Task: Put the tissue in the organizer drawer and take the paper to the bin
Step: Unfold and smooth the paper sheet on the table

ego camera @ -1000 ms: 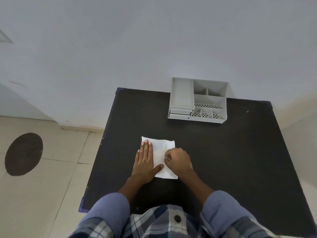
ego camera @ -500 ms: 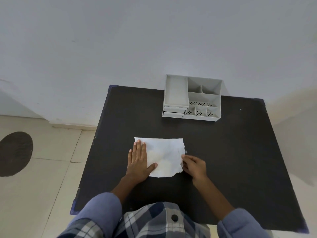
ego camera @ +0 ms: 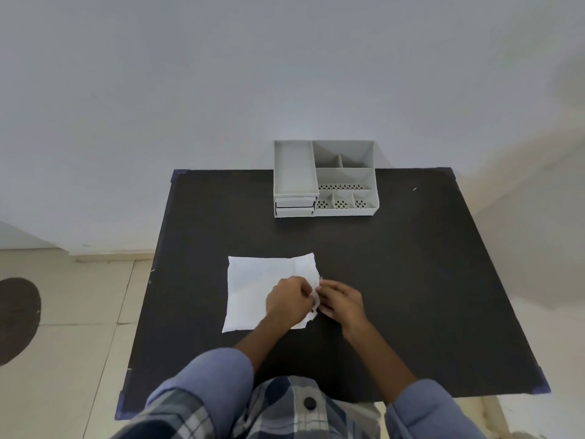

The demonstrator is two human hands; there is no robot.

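A white tissue (ego camera: pixel 253 286) lies spread flat on the black table (ego camera: pixel 411 280), near its middle. My left hand (ego camera: pixel 289 301) rests on the tissue's right part and pinches its right edge. My right hand (ego camera: pixel 340 301) meets it from the right, fingers closed on the same ragged edge. The grey organizer (ego camera: pixel 326 179) stands at the table's far edge against the wall, with two shut drawers (ego camera: pixel 295 206) at its front left. No bin shows in view, and I cannot tell a separate paper from the tissue.
A grey wall rises behind the table. Tiled floor lies to the left, with a dark round patch (ego camera: pixel 15 318) on it. Blue tape marks the table corners (ego camera: pixel 541 389). My blue sleeves and plaid shirt fill the bottom of the view.
The folded tissue was opened out to the right. My left hand moved from lying flat on the left part over to the right edge, where both hands now meet.
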